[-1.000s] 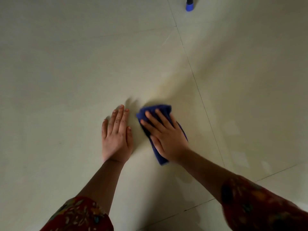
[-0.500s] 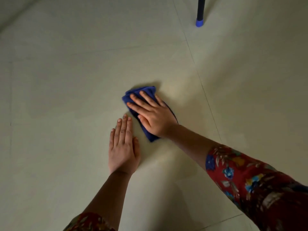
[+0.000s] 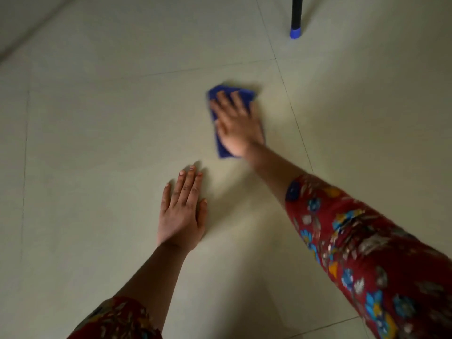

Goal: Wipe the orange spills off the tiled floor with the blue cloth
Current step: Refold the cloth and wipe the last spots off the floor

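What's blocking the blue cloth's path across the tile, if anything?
Nothing visible. The right hand presses flat on the blue cloth, with bare tiled floor around it. The left hand rests nearer the person, apart from it; a black leg stands beyond. No orange shows.

Large pale, cream-green tiles cover the floor (image 3: 97, 143), seen from above in dim indoor light. Thin grout lines (image 3: 293, 116) cut it into big squares: one long line runs from the top edge down to the right, another crosses it near the top, and a fainter one runs down the left side. A soft brighter patch (image 3: 276, 99) lies right of centre, and the tiles darken toward the lower edge. At the top right a thin black leg (image 3: 296, 11) stands on the floor, ending in a blue cap (image 3: 295, 33); what it belongs to is out of view. A darker slanted band (image 3: 17, 33) crosses the top left corner, wall or skirting unclear.
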Demonstrator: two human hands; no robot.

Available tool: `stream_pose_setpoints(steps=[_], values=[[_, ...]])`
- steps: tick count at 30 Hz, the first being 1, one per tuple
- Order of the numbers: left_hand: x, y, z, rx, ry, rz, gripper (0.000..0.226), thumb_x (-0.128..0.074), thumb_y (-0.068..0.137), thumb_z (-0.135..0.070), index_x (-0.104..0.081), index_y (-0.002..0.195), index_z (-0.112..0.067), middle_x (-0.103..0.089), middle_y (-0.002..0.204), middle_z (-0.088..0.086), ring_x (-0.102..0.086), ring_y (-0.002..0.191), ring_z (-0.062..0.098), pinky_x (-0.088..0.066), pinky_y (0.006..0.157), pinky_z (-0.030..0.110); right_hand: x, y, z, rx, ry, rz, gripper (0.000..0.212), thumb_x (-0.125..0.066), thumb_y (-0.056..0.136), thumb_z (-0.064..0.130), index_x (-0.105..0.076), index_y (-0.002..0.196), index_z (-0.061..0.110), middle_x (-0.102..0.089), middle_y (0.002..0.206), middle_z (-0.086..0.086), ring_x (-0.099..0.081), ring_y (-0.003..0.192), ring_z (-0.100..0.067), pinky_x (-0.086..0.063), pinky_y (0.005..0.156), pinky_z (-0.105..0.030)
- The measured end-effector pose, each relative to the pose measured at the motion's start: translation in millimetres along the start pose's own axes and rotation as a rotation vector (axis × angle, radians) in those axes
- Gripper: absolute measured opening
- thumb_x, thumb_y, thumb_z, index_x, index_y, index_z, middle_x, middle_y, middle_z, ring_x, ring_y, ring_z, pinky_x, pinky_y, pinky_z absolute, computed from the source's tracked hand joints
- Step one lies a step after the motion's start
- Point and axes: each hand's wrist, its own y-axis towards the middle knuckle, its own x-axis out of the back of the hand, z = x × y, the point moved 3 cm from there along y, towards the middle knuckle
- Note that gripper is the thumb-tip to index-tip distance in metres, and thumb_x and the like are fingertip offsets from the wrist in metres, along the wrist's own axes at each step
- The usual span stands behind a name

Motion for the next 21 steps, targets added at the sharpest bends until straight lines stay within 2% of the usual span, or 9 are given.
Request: stream_pose_setpoints(steps=[2, 4, 7, 8, 10, 12, 15, 18, 21], values=[[1, -2, -1, -0.013, -0.012, 0.003, 0.061, -0.026, 0.096, -0.037, -0.020, 0.154, -0.020, -0.011, 0.162, -0.004, -0.004, 0.150, 0.012, -0.007, 0.122, 0.039, -11, -28, 24, 0.185, -0.007, 0.018, 0.051, -0.026, 0.101, 0.040, -0.025, 0.152, 0.035, -0.017, 0.162, 0.012, -0.011, 0.150, -0.017, -0.012, 0.119, -0.045], [5, -3, -3, 0.005, -0.022, -0.015, 0.060, -0.030, 0.095, -0.035, -0.027, 0.152, -0.018, -0.018, 0.161, -0.001, -0.011, 0.149, 0.014, -0.009, 0.122, 0.040, -8, -40, 10, 0.188, 0.031, 0.013, 0.050, -0.026, 0.101, 0.042, -0.027, 0.151, 0.037, -0.019, 0.161, 0.013, -0.013, 0.150, -0.014, -0.014, 0.119, -0.042], [14, 14, -22, 0.139, -0.034, -0.100, 0.051, -0.035, 0.089, -0.031, -0.050, 0.133, -0.009, -0.049, 0.140, 0.014, -0.043, 0.134, 0.031, -0.023, 0.117, 0.047, 2, -35, -56, -0.049, 0.038, -0.039, 0.050, -0.029, 0.100, 0.044, -0.029, 0.150, 0.037, -0.021, 0.160, 0.013, -0.015, 0.150, -0.014, -0.014, 0.119, -0.039], [14, 23, -33, 0.175, -0.028, -0.098, 0.049, -0.035, 0.091, -0.032, -0.050, 0.131, -0.008, -0.051, 0.136, 0.015, -0.044, 0.130, 0.033, -0.023, 0.117, 0.047, 6, -34, -86, -0.160, 0.053, -0.046, 0.051, -0.031, 0.101, 0.044, -0.028, 0.151, 0.037, -0.020, 0.161, 0.012, -0.014, 0.150, -0.015, -0.013, 0.119, -0.041], [1, 35, -67, 0.122, -0.038, -0.024, 0.051, -0.038, 0.096, -0.035, -0.040, 0.141, -0.011, -0.038, 0.150, 0.012, -0.032, 0.141, 0.028, -0.014, 0.120, 0.042, 17, -46, -156, -0.377, 0.076, -0.069, 0.051, -0.033, 0.101, 0.043, -0.027, 0.151, 0.036, -0.018, 0.162, 0.010, -0.012, 0.150, -0.017, -0.009, 0.120, -0.043], [-16, 36, -100, -0.035, -0.047, 0.048, 0.061, -0.036, 0.097, -0.043, -0.021, 0.153, -0.022, -0.014, 0.162, 0.000, -0.010, 0.149, 0.017, -0.002, 0.122, 0.036, 22, -70, -217, -0.530, 0.121, -0.085, 0.052, -0.032, 0.102, 0.042, -0.024, 0.153, 0.034, -0.014, 0.163, 0.009, -0.008, 0.151, -0.017, -0.008, 0.120, -0.046], [-41, 29, -145, -0.235, 0.000, 0.134, 0.068, -0.025, 0.095, -0.057, 0.001, 0.153, -0.036, 0.010, 0.162, -0.009, 0.009, 0.149, 0.014, 0.002, 0.122, 0.037, 26, -135, -283, -0.745, 0.130, -0.093, 0.053, -0.025, 0.103, 0.043, -0.016, 0.154, 0.034, -0.006, 0.164, 0.008, -0.001, 0.151, -0.018, -0.004, 0.121, -0.047], [-54, 26, -154, -0.238, 0.073, 0.139, 0.073, -0.021, 0.091, -0.067, 0.013, 0.150, -0.041, 0.020, 0.160, -0.009, 0.017, 0.148, 0.019, 0.001, 0.121, 0.045, 21, -197, -309, -0.885, 0.155, -0.113, 0.054, -0.022, 0.102, 0.043, -0.013, 0.155, 0.035, -0.003, 0.164, 0.008, 0.002, 0.151, -0.018, -0.002, 0.121, -0.049], [-57, 28, -149, -0.250, 0.111, 0.133, 0.075, -0.019, 0.090, -0.070, 0.013, 0.150, -0.040, 0.018, 0.161, -0.008, 0.014, 0.149, 0.021, -0.002, 0.121, 0.046, 14, -246, -302, -0.971, 0.159, -0.136, 0.054, -0.022, 0.102, 0.043, -0.012, 0.154, 0.035, -0.003, 0.164, 0.008, 0.002, 0.151, -0.018, -0.002, 0.121, -0.050]])
